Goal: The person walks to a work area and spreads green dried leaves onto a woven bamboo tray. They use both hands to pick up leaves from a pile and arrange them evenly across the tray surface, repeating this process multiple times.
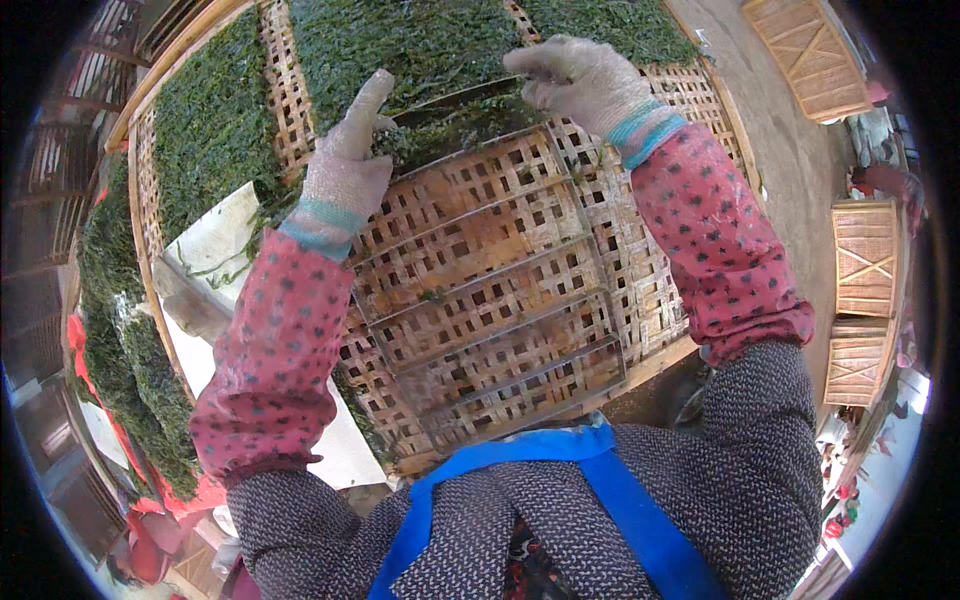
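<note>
My left hand (349, 161), in a pale knit glove with a turquoise-banded cuff, is at the left end of a dark bar (457, 101). Its index finger points away and its other fingers are partly hidden. My right hand (585, 86), gloved alike, is over the bar's right end with fingers spread. Between them lies a strip of loose green plant matter (465, 127). Nearer me, a thin slatted frame (480, 298) rests on a woven bamboo tray (645, 270). Thick chopped green layers (405, 45) cover the tray's far side.
On the left, a white board (217, 232) with green strands leans across the tray's wooden rim (142, 217). Beyond it lies a green heap (146, 352) on red sheeting (82, 360). Woven wood-framed panels (810, 56) stand along the right. Another person (892, 184) is at the far right.
</note>
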A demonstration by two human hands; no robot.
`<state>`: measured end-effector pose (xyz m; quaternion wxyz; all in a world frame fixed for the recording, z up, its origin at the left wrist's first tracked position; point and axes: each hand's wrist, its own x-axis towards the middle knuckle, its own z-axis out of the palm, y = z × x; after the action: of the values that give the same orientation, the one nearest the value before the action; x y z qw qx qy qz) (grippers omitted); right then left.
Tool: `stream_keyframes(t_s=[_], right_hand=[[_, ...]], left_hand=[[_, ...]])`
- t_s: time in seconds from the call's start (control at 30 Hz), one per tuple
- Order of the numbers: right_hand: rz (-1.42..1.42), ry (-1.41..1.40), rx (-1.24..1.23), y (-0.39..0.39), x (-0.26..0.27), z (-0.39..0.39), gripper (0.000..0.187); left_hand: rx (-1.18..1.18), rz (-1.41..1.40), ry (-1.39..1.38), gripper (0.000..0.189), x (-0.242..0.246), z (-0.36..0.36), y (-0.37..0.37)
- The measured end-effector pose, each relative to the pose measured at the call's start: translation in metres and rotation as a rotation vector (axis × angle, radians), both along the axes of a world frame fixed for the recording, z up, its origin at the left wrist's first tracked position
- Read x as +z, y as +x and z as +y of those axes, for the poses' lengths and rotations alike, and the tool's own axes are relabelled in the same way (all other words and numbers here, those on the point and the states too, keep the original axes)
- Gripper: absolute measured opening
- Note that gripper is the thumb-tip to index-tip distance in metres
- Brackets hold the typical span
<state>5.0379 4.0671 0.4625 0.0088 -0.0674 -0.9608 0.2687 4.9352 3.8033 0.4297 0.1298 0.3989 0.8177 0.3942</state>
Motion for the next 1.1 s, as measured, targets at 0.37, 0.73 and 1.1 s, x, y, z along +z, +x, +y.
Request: stream_keyframes(t_s=[0.37, 0.73, 1.1], right_hand=[[-0.02, 0.099, 0.411, -0.013, -0.026, -0.03, 0.025], [0.299, 0.609, 0.553, -0.008, 0.0, 0.008, 0.034], [0.27, 0.787, 0.612, -0.023, 0.025, 0.022, 0.025]], left_hand=[[-0.11, 0.034, 0.106, 0.077, 0.018, 0.001, -0.001], [0.002, 0.287, -0.082, 0.071, -0.003, -0.016, 0.001], [0.041, 0.161, 0.017, 0.074, -0.009, -0.017, 0.001]])
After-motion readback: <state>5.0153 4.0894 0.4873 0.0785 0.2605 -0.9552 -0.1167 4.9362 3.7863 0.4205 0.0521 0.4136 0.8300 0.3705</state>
